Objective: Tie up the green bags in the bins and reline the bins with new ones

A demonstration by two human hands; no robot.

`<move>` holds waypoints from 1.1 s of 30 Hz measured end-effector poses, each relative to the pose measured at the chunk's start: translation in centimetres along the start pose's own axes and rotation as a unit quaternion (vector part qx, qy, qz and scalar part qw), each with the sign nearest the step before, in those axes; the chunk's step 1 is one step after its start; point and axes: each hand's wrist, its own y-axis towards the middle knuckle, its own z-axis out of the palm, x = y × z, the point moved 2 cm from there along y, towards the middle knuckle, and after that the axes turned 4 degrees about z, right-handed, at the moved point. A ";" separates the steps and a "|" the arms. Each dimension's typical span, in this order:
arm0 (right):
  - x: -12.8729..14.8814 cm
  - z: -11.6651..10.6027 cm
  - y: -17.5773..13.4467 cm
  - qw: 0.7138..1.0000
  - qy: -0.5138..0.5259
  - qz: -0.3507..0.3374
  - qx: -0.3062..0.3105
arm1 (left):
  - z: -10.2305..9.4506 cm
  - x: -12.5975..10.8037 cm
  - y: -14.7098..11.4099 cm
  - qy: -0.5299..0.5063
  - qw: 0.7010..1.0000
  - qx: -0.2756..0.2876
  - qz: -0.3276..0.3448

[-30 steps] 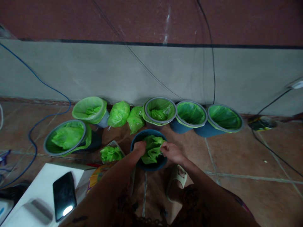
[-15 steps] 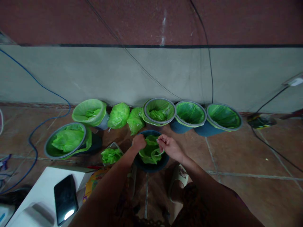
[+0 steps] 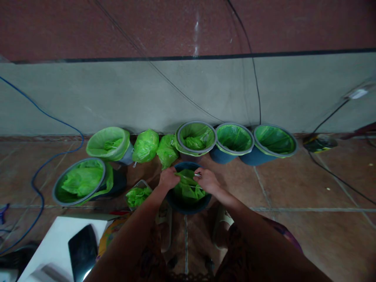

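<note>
The wall (image 3: 164,98), dark red above and grey below, spans the far side of the scene, and a brown tiled floor (image 3: 317,227) stretches out before it. At the near left is a white box (image 3: 53,246). Along the wall stand, to the right, two blue bins (image 3: 225,157) with green liners and grey rims; beside them, a grey-rimmed bin (image 3: 214,135) with green plastic inside; and, farther left, a pale bin (image 3: 125,152), also lined in green. Another lined bin (image 3: 54,192) sits just nearer on the left. The dark blue bucket (image 3: 189,208) stands on the floor in the middle, between the two hands, and the loose green bag (image 3: 189,190) lies in its mouth. Two bulging green bundles (image 3: 146,145) rest against the wall, left of centre. A small tray (image 3: 143,182) of crumpled green plastic is left of the bucket. The left hand (image 3: 169,179) grasps the bag's left edge; the right hand (image 3: 207,180) pinches its right edge. The phone (image 3: 83,250) lies on the box. The smallest detail is a white string (image 3: 197,174) at the right hand's fingertips.
</note>
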 end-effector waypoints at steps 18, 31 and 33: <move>0.0 1.4 0.6 0.999 -0.019 -0.036 -0.020 | 0.0 -1.4 -1.8 0.051 0.982 -0.032 0.181; 0.8 -1.3 0.8 0.979 0.155 -0.080 -0.103 | 0.1 -1.8 -2.0 0.035 0.988 -0.009 0.149; 1.3 -2.4 0.6 0.954 0.249 -0.114 -0.124 | -0.3 -1.6 -1.8 -0.002 0.992 -0.023 0.126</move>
